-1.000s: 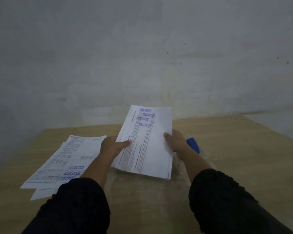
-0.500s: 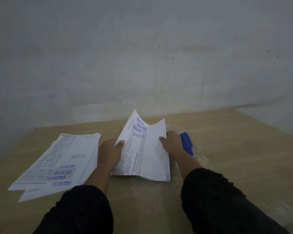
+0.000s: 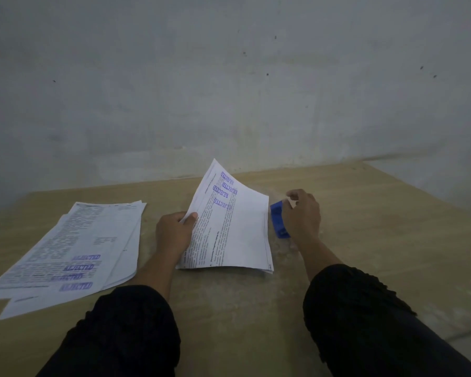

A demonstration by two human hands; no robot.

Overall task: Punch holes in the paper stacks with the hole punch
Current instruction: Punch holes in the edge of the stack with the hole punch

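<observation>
My left hand point(image 3: 174, 234) grips the left edge of a thin stack of printed sheets point(image 3: 237, 229) with blue stamps; its far end is raised and its near edge rests on the wooden table point(image 3: 365, 213). Just right of that stack sits the blue hole punch point(image 3: 278, 219), and my right hand point(image 3: 302, 216) curls over it from the right, covering most of it. A second paper stack point(image 3: 74, 254) with blue stamps lies flat and fanned out at the left of the table.
A grey wall point(image 3: 229, 91) rises right behind the table's far edge. The table's right edge runs diagonally at the far right, with floor beyond. My black sleeves fill the lower part of the view.
My right hand has let go of the sheets' right edge and moved right onto the blue hole punch. The stack, held by the left hand alone, has sunk toward the table.
</observation>
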